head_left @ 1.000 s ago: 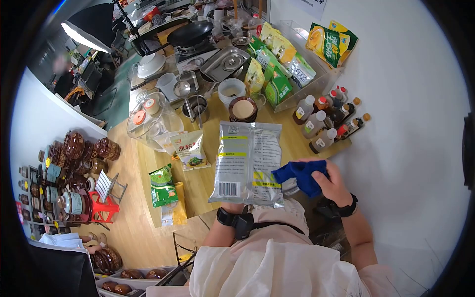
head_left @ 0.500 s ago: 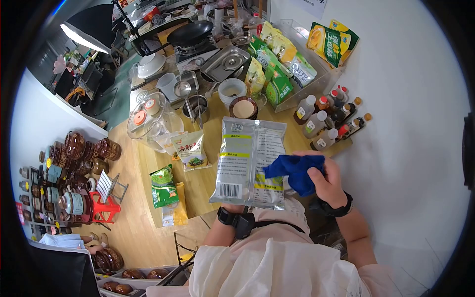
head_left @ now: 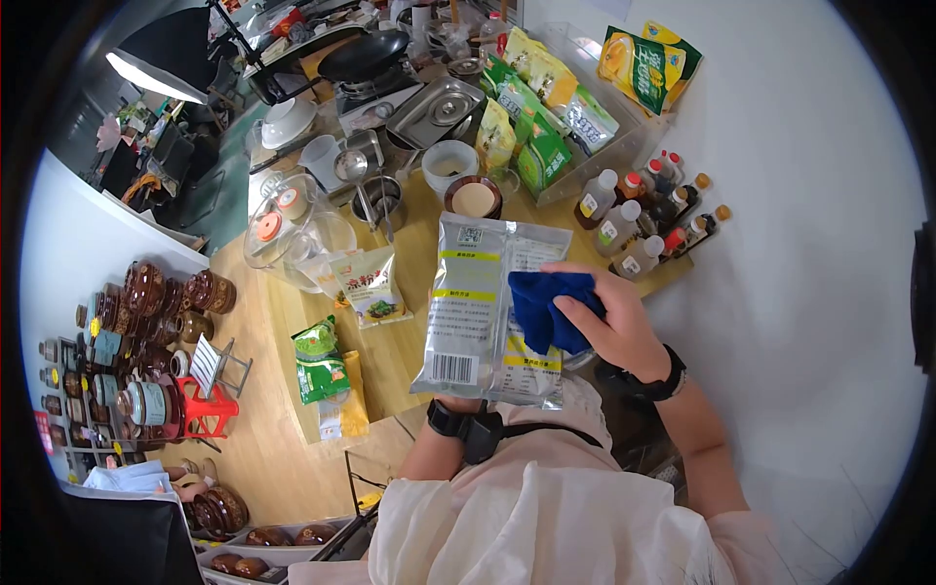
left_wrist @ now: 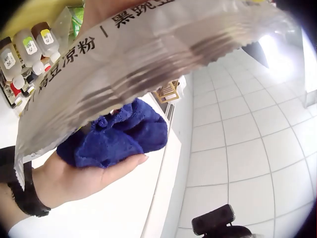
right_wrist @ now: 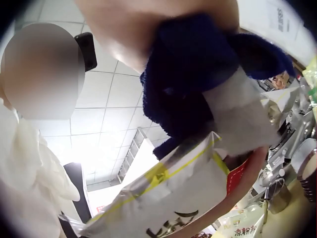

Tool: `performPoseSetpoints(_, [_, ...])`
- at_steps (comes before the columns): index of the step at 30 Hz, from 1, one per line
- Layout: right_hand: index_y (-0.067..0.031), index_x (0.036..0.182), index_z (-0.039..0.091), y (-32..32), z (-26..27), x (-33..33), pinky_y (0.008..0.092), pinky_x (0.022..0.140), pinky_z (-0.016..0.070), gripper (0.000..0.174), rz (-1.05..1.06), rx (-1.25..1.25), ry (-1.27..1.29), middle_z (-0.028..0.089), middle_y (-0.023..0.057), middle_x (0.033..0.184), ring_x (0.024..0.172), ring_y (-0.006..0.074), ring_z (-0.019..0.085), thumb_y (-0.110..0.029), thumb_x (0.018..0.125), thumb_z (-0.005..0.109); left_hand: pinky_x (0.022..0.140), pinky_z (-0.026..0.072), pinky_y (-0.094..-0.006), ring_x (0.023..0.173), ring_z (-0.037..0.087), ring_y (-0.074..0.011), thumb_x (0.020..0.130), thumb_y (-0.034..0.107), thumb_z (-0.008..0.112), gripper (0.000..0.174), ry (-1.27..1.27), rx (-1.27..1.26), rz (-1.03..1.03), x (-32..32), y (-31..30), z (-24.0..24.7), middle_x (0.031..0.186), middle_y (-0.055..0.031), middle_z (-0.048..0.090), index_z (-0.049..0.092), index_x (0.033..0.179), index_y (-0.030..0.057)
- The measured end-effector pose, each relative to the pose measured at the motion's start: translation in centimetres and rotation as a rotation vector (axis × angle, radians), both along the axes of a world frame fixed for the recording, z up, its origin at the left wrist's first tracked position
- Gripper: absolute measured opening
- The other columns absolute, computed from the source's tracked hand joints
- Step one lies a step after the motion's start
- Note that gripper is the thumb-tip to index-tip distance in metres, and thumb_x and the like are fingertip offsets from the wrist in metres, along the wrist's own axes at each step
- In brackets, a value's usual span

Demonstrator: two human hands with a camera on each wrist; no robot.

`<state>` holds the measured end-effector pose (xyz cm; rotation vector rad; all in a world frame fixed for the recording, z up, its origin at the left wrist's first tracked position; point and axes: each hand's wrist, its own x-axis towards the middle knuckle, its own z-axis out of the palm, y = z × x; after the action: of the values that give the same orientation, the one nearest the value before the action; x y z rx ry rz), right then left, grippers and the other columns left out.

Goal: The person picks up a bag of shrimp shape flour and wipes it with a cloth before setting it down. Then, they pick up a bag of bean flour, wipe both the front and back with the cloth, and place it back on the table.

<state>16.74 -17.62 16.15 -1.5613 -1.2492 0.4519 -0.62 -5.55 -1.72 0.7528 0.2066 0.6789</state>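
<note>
A large silver food pouch [head_left: 468,322] with printed text and a barcode faces up in front of the body. My left hand [left_wrist: 106,11] supports it from behind; the pouch hides most of that hand, so I cannot tell how its fingers lie. My right hand [head_left: 624,327] grips a bunched dark blue cloth [head_left: 551,307], thumb on top, against the pouch's right half. In the left wrist view, the cloth shows below the pouch's crimped edge. The right wrist view shows the cloth close over the pouch's top edge.
On the wooden table [head_left: 390,366] stand a white pouch [head_left: 370,288], green packets [head_left: 320,361], a clear jug, a steel pot and ladle, and brown bowls [head_left: 475,200]. Bottles [head_left: 639,255] line the right side. A clear bin [head_left: 624,146] of packets sits behind them.
My right hand has moved the blue cloth left and up, from the pouch's right edge onto its printed face. The pouch's top edge has risen slightly in view.
</note>
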Motion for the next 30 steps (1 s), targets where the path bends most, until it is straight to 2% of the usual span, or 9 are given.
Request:
performPoseSetpoints(3, [-0.0007,0.117,0.058,0.7,0.3,-0.2,0.0297,0.083,0.0487,0.030,-0.038,0.032,-0.095,0.066,0.0120,0.109,0.093,0.0191,0.064,-0.009,0.089,0.061,0.102,0.0426,-0.0417,0.125,0.045,-0.0276,0.099,0.033,0.043,0.054,-0.101,-0.117,-0.062,-0.1,-0.1,0.8,0.140,-0.0135,0.040,0.027,0.144,0.0096])
performPoseSetpoints(6, [-0.0016,0.116,0.058,1.5,-0.2,0.2,0.0310,0.084,0.0481,0.030,-0.069,0.112,-0.237,0.064,0.0126,0.110,0.094,0.0230,0.063,-0.008,0.088,0.062,0.102,0.0420,-0.0418,0.125,0.044,-0.0277,0.099,0.034,0.043,0.055,-0.439,-0.460,-0.173,0.2,-0.3,1.1,0.141,-0.0139,0.039,0.026,0.144,0.0093])
performPoseSetpoints(9, [-0.0044,0.117,0.057,1.9,-0.8,0.9,0.0350,0.085,0.0466,0.034,-0.077,0.094,-0.273,0.060,0.0140,0.111,0.100,0.0306,0.059,-0.017,0.086,0.067,0.104,0.0408,-0.0421,0.126,0.043,-0.0281,0.099,0.034,0.043,0.055,-0.396,-0.395,-0.171,0.1,-0.4,1.3,0.142,-0.0142,0.038,0.025,0.145,0.0088])
performPoseSetpoints(12, [-0.0047,0.118,0.056,1.7,-1.4,1.0,0.0382,0.089,0.0446,0.037,-0.047,0.048,-0.289,0.060,0.0143,0.113,0.103,0.0326,0.057,-0.018,0.085,0.067,0.110,0.0316,-0.0409,0.133,0.037,-0.0267,0.098,0.046,0.036,0.061,-0.159,-0.184,-0.164,0.1,0.0,1.3,0.147,-0.0112,0.035,0.025,0.145,0.0087])
performPoseSetpoints(16, [-0.0050,0.121,0.054,1.7,-1.1,0.7,0.0413,0.094,0.0416,0.042,0.010,0.051,-0.429,0.056,0.0153,0.121,0.111,0.0332,0.053,-0.020,0.084,0.067,0.109,0.0328,-0.0408,0.132,0.038,-0.0266,0.098,0.047,0.036,0.061,0.014,-0.075,-0.019,0.6,-0.8,2.4,0.146,-0.0117,0.035,0.026,0.145,0.0085])
performPoseSetpoints(18, [-0.0051,0.122,0.054,1.6,-0.9,0.6,0.0424,0.098,0.0396,0.044,0.040,0.046,-0.480,0.053,0.0161,0.127,0.116,0.0333,0.050,-0.019,0.083,0.067,0.108,0.0340,-0.0405,0.131,0.039,-0.0263,0.098,0.045,0.038,0.060,-0.003,-0.077,-0.030,0.3,-0.7,1.8,0.146,-0.0118,0.036,0.026,0.144,0.0081])
performPoseSetpoints(24, [-0.0045,0.121,0.053,1.6,-2.3,0.6,0.0424,0.105,0.0343,0.045,0.079,0.197,-0.206,0.043,0.0172,0.138,0.126,0.0356,0.043,-0.013,0.079,0.068,0.106,0.0374,-0.0396,0.128,0.042,-0.0252,0.098,0.040,0.042,0.058,-0.097,-0.123,-0.126,-0.6,-0.1,-0.3,0.143,-0.0121,0.039,0.029,0.143,0.0069])
performPoseSetpoints(27, [-0.0062,0.123,0.054,1.4,-2.3,1.3,0.0426,0.105,0.0339,0.048,0.138,0.098,-0.293,0.042,0.0175,0.139,0.127,0.0365,0.041,-0.014,0.078,0.070,0.105,0.0391,-0.0391,0.126,0.044,-0.0247,0.098,0.038,0.044,0.056,-0.099,-0.133,-0.124,-0.8,-0.1,-0.5,0.142,-0.0123,0.041,0.030,0.143,0.0063])
performPoseSetpoints(30, [-0.0036,0.125,0.054,1.5,-2.2,1.5,0.0433,0.108,0.0307,0.051,0.168,0.101,-0.433,0.039,0.0186,0.143,0.132,0.0361,0.038,-0.010,0.077,0.070,0.104,0.0396,-0.0391,0.125,0.045,-0.0243,0.097,0.038,0.045,0.056,-0.014,-0.141,-0.087,-0.7,-0.3,-0.9,0.140,-0.0114,0.044,0.033,0.141,0.0060])
